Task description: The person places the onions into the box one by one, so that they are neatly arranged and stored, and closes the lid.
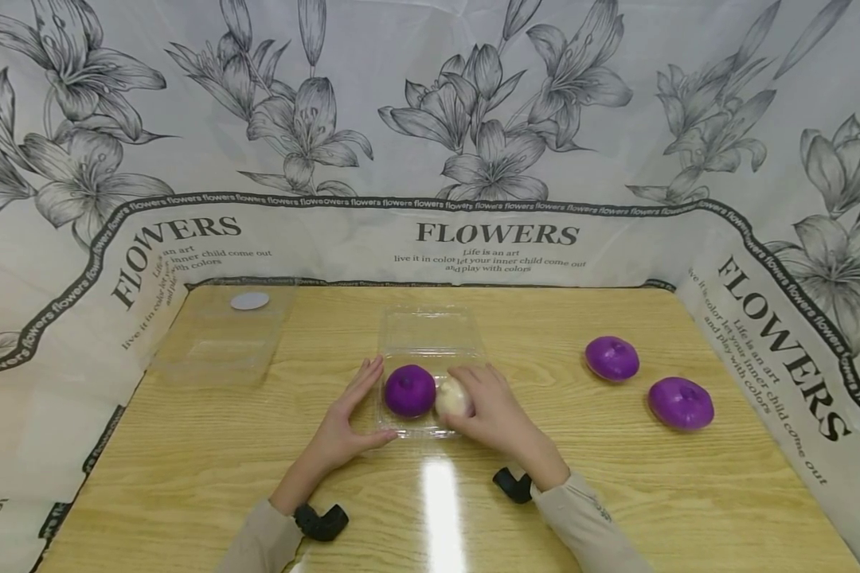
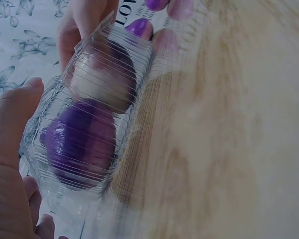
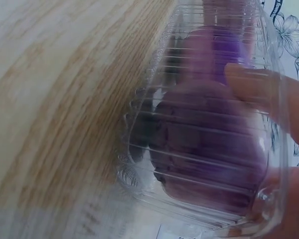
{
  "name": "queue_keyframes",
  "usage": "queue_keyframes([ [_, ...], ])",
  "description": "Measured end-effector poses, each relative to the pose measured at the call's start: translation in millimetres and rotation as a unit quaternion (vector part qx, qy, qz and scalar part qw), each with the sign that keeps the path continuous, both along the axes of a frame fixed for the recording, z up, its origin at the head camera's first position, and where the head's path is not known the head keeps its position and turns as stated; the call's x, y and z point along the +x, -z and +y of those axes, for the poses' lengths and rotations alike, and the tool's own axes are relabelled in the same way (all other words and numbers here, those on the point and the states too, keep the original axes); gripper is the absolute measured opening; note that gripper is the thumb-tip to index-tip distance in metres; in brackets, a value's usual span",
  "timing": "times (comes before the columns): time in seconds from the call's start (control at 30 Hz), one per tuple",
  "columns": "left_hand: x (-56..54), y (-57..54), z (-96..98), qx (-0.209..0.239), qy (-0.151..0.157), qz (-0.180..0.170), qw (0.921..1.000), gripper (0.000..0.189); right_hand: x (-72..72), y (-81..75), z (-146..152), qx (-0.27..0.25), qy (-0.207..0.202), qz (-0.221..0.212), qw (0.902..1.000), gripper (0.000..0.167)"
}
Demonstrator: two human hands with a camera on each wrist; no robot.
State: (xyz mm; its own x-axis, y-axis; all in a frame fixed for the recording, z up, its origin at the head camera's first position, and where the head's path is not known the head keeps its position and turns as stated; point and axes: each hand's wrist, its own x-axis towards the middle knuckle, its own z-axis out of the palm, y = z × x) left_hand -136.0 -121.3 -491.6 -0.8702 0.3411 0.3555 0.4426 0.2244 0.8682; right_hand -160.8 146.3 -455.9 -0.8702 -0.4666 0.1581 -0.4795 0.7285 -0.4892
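Note:
A clear plastic clamshell box point(image 1: 430, 330) lies with its lid folded back. In its near half sit a purple onion point(image 1: 410, 391) on the left and a pale-sided purple onion point(image 1: 452, 398) on the right. My right hand point(image 1: 498, 410) holds the pale-sided onion, thumb at its near side and fingers over its far side. In the right wrist view that onion point(image 3: 204, 144) looks purple through the ribbed wall. My left hand point(image 1: 338, 426) spans the box's left edge, thumb by the front corner, fingers loosely extended at the side.
Two more purple onions point(image 1: 612, 358) point(image 1: 681, 403) lie on the wooden table point(image 1: 559, 525) at the right. Another clear box point(image 1: 218, 350) stands at the back left beside a white oval label point(image 1: 249, 301). Flower-printed cloth point(image 1: 502, 239) walls in the table. Black wrist mounts point(image 1: 321, 523) sit below both hands.

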Motion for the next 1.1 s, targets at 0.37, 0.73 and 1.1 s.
queue_keyframes([
  [0.37, -5.1, 15.0, -0.4, -0.003, -0.010, 0.012, 0.9999, 0.096, -2.9, -8.6, 4, -0.041, 0.003, -0.048, 0.9980, 0.072],
  [0.73, -14.3, 34.5, -4.8, -0.002, -0.003, 0.012, 0.9999, 0.099, -19.9, -18.0, 19, -0.166, 0.035, -0.093, 0.9811, 0.048],
  [1.1, -13.6, 33.1, -4.8, -0.008, -0.001, 0.015, 0.9998, 0.097, -44.2, -2.1, 30, -0.432, 0.146, -0.121, 0.8817, 0.036],
])
